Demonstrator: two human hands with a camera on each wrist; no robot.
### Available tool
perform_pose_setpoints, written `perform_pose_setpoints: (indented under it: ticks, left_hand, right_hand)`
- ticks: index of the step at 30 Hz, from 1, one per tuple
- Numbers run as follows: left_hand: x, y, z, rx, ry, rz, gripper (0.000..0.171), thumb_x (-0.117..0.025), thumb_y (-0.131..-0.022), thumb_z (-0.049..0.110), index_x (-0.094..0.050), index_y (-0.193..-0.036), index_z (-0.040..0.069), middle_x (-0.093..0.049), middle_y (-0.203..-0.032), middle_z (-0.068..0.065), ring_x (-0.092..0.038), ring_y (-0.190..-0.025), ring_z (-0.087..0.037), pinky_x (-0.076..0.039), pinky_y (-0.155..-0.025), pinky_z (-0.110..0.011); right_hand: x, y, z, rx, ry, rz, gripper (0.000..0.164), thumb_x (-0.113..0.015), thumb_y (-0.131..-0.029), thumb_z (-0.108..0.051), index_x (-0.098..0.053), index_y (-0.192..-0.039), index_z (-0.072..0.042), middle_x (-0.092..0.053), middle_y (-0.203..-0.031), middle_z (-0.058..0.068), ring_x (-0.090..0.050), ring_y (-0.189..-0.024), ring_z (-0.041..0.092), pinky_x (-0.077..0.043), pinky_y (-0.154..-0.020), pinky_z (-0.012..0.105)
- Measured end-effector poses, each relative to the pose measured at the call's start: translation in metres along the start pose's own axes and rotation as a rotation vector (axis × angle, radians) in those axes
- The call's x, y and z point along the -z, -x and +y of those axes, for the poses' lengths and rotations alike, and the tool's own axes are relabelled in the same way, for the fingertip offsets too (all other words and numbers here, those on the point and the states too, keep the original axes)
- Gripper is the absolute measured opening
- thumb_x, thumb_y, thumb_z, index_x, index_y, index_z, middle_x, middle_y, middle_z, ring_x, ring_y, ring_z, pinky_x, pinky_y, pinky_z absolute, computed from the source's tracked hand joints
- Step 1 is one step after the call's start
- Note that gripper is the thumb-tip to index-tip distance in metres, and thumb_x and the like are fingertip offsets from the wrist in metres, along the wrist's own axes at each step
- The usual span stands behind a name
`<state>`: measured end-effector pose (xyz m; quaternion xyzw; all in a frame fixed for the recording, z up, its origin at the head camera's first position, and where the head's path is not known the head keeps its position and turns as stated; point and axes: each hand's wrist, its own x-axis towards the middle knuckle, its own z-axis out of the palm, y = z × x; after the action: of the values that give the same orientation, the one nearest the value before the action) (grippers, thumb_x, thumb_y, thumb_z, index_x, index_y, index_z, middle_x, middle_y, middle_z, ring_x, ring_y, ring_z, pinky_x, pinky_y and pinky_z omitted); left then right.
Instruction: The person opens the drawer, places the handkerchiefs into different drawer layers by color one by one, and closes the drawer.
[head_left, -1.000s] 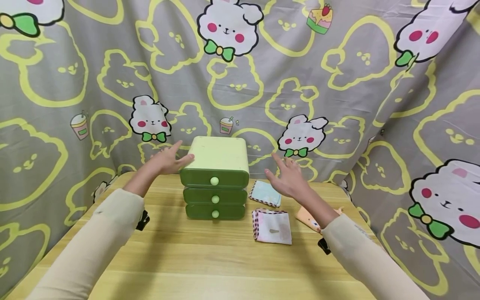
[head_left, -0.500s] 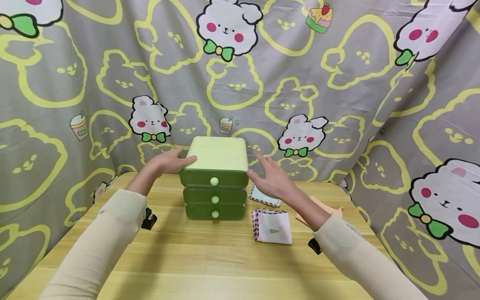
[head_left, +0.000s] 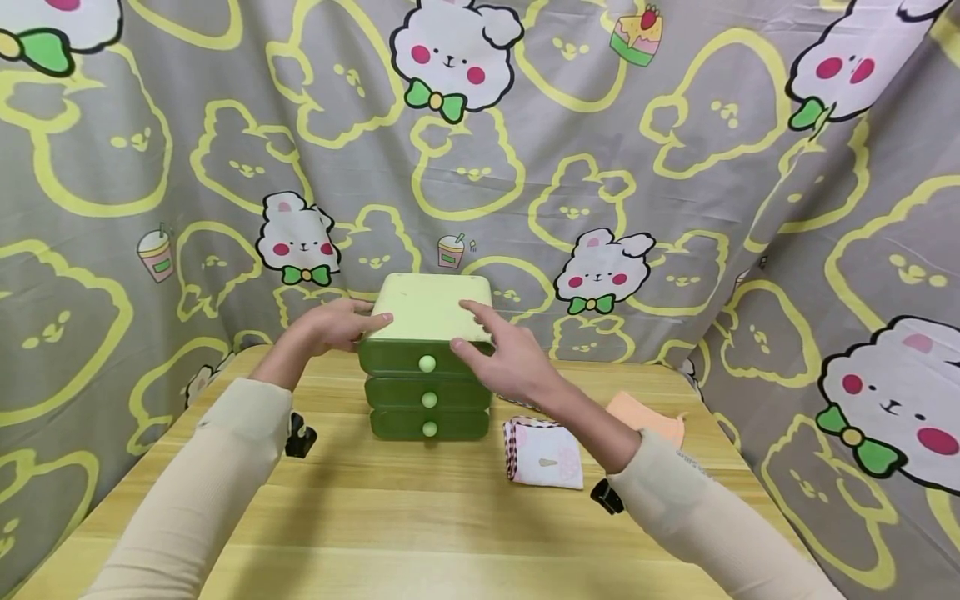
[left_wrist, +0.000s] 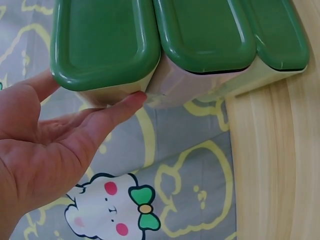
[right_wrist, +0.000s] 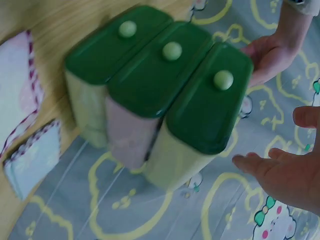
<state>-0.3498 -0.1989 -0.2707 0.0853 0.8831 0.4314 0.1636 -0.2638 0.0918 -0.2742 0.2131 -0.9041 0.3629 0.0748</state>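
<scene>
A small three-drawer box [head_left: 431, 304] with a pale yellow-green top stands near the back of the table. Its dark green drawer fronts [left_wrist: 207, 35], each with a light round knob, look pushed in. My left hand [head_left: 330, 325] touches the box's left side, thumb at the top's front-left corner, fingers loosely extended along the side. Across the right front corner of the box, my right hand [head_left: 513, 358] is held with fingers spread and nothing in it. The right wrist view shows that right hand [right_wrist: 287, 175] apart from the box.
Right of the box lies a folded white-pink cloth [head_left: 547, 458] with checked trim. A light blue cloth [right_wrist: 35, 157] is mostly hidden by my hand in the head view. Further right is an orange cloth [head_left: 645, 421]. A patterned curtain [head_left: 480, 192] hangs behind the wooden table [head_left: 390, 517].
My right hand has moved left from beside the box to over its right front corner, covering the blue cloth. My left hand has lowered slightly against the side. The box stays in place.
</scene>
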Motion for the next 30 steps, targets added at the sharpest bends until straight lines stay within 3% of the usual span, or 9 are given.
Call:
perform_pose_setpoints:
  ticks: [6, 11, 14, 18, 21, 25, 30]
  left_hand:
    - [0.002, 0.001, -0.001, -0.006, -0.007, 0.014, 0.073, -0.052, -0.106, 0.041, -0.025, -0.159, -0.003, -0.061, -0.131, -0.021, -0.063, -0.117, -0.026, -0.051, -0.107, -0.046]
    - [0.002, 0.002, -0.002, -0.004, 0.002, 0.023, 0.074, -0.053, -0.106, 0.041, -0.026, -0.158, -0.003, -0.059, -0.135, -0.022, -0.063, -0.117, -0.025, -0.052, -0.107, -0.045]
    - [0.002, 0.002, -0.002, -0.007, 0.003, 0.024, 0.073, -0.053, -0.106, 0.041, -0.026, -0.158, -0.003, -0.057, -0.138, -0.023, -0.062, -0.120, -0.026, -0.051, -0.107, -0.045]
    - [0.001, 0.002, -0.003, -0.006, -0.001, 0.032, 0.073, -0.054, -0.106, 0.041, -0.028, -0.158, -0.003, -0.059, -0.137, -0.023, -0.063, -0.118, -0.026, -0.052, -0.106, -0.045]
    - [0.001, 0.002, -0.003, -0.003, -0.002, 0.041, 0.073, -0.054, -0.105, 0.041, -0.029, -0.157, -0.003, -0.061, -0.133, -0.022, -0.064, -0.114, -0.024, -0.053, -0.105, -0.044]
    - [0.001, 0.001, -0.004, -0.001, 0.004, 0.044, 0.074, -0.055, -0.105, 0.042, -0.028, -0.157, -0.004, -0.061, -0.132, -0.022, -0.064, -0.114, -0.024, -0.053, -0.105, -0.045]
    - [0.001, 0.001, -0.003, 0.001, 0.010, 0.044, 0.075, -0.055, -0.105, 0.042, -0.027, -0.158, -0.004, -0.057, -0.137, -0.024, -0.062, -0.121, -0.028, -0.052, -0.106, -0.045]
  right_hand:
    - [-0.013, 0.001, -0.011, 0.044, -0.091, -0.056, 0.049, -0.059, -0.100, -0.044, -0.057, -0.144, -0.022, -0.065, -0.137, 0.007, -0.063, -0.125, 0.025, -0.051, -0.106, 0.046]
    - [-0.023, -0.001, -0.011, -0.013, -0.121, -0.153, 0.040, -0.059, -0.101, -0.045, -0.069, -0.129, -0.018, -0.072, -0.123, -0.003, -0.065, -0.119, 0.018, -0.054, -0.101, 0.041]
    - [-0.030, -0.004, -0.007, -0.070, -0.143, -0.193, 0.038, -0.058, -0.101, -0.046, -0.073, -0.122, -0.018, -0.075, -0.114, 0.003, -0.068, -0.109, 0.021, -0.056, -0.092, 0.040]
    - [-0.041, -0.009, 0.001, -0.170, -0.298, -0.280, 0.043, -0.059, -0.103, -0.039, -0.071, -0.121, -0.002, -0.072, -0.112, 0.019, -0.070, -0.103, 0.030, -0.059, -0.088, 0.036]
    - [-0.050, -0.013, 0.008, -0.252, -0.459, -0.336, 0.049, -0.059, -0.104, -0.034, -0.063, -0.127, 0.009, -0.068, -0.121, 0.026, -0.067, -0.113, 0.036, -0.060, -0.093, 0.034]
    - [-0.059, -0.018, 0.013, -0.332, -0.597, -0.358, 0.055, -0.059, -0.104, -0.032, -0.054, -0.137, 0.011, -0.064, -0.129, 0.027, -0.063, -0.122, 0.038, -0.058, -0.097, 0.035]
    - [-0.067, -0.025, 0.017, -0.399, -0.709, -0.350, 0.058, -0.061, -0.102, -0.033, -0.051, -0.140, 0.010, -0.063, -0.132, 0.026, -0.063, -0.124, 0.037, -0.058, -0.098, 0.037]
